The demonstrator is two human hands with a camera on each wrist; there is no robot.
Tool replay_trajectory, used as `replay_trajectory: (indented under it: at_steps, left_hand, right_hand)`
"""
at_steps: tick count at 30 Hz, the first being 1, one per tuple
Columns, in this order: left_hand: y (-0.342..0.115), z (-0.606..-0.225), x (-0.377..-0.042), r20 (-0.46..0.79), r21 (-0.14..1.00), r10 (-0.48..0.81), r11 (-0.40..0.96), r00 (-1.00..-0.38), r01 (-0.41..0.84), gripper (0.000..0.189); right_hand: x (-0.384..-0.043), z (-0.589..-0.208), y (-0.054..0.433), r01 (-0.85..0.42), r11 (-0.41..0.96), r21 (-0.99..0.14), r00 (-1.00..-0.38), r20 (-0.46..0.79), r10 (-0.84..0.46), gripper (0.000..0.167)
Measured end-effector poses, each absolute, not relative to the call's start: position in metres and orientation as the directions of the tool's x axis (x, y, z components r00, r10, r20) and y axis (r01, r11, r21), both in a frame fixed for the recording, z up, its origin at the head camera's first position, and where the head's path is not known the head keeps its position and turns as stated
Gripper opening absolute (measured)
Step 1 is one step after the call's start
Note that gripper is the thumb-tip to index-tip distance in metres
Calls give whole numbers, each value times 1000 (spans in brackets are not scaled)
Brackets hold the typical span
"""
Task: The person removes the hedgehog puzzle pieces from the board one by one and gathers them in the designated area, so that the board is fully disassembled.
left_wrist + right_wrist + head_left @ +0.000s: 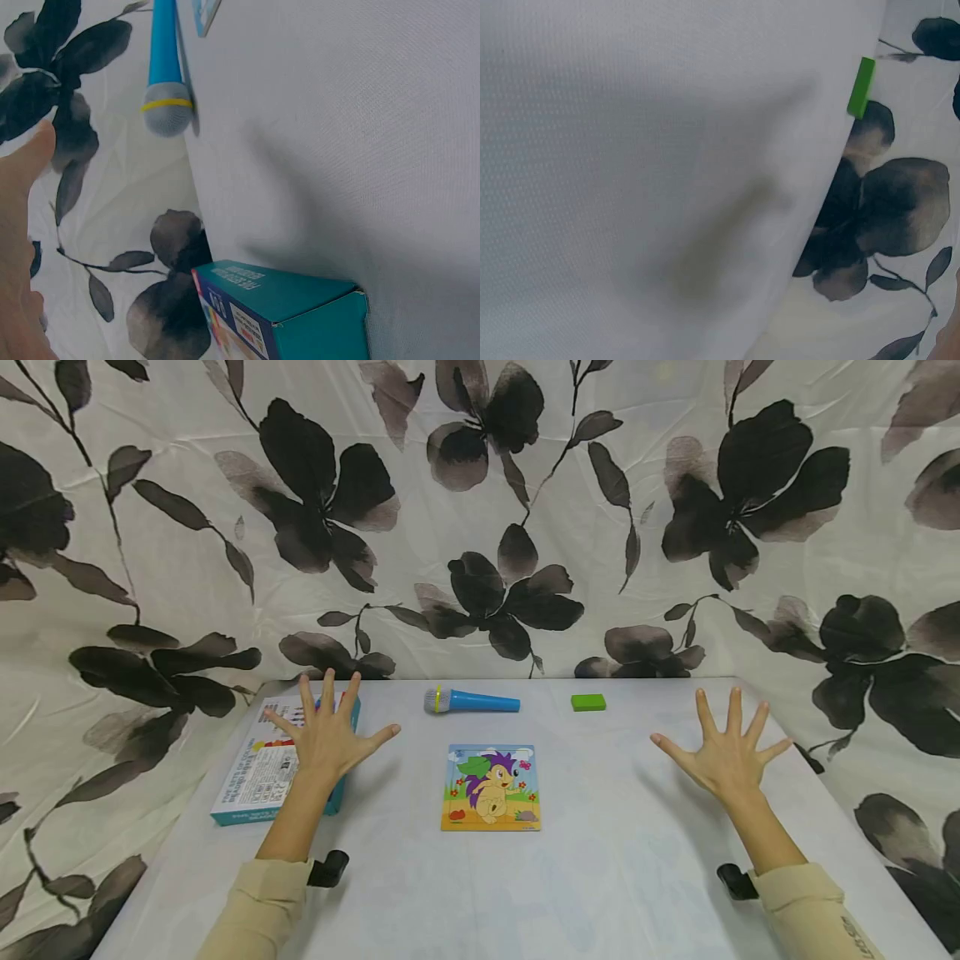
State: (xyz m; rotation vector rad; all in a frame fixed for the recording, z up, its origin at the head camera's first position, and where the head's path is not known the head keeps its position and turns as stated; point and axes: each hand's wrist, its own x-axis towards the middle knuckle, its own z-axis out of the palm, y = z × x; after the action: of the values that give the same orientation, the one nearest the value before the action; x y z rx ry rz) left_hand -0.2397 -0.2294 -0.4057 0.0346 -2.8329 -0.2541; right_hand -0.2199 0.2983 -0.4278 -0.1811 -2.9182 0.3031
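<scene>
My left hand (326, 739) is raised with fingers spread, overlapping a teal and white box (251, 777) at the left of the table in the head view. On the other side, my right hand (726, 760) also has its fingers spread and holds nothing; its shadow falls on the table. Between the hands lies a square picture puzzle (491, 789) showing a cartoon hedgehog. Behind it a blue toy microphone (480, 702) with a grey head lies on its side. A small green block (588, 702) sits to the right of the microphone, near the back edge.
A white cloth covers the table (585, 877). Directly behind the table hangs a white curtain (630, 593) with dark flowers. Each wrist carries a black camera mount, such as the left one (328, 868).
</scene>
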Motion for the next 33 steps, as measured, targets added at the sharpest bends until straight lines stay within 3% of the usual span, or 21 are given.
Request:
replay_trajectory:
  at_steps: [10,18,26,33]
  left_hand:
    - [-230,-407,-240,298,180,-50,984,-953,5,105]
    - [-227,-411,-235,290,185,-41,983,-956,14,100]
    - [-195,-422,-228,304,312,33,941,-952,133,62]
    - [-133,-438,-221,233,488,141,839,-962,241,44]
  right_hand:
    - [-220,-429,295,80,966,-246,-975,182,127,101]
    - [-219,-431,278,-17,939,-343,-950,297,91,80]
    - [-235,-436,246,-268,797,-541,-948,294,-119,63]
    - [-253,-443,198,-319,675,-665,-947,203,-248,49]
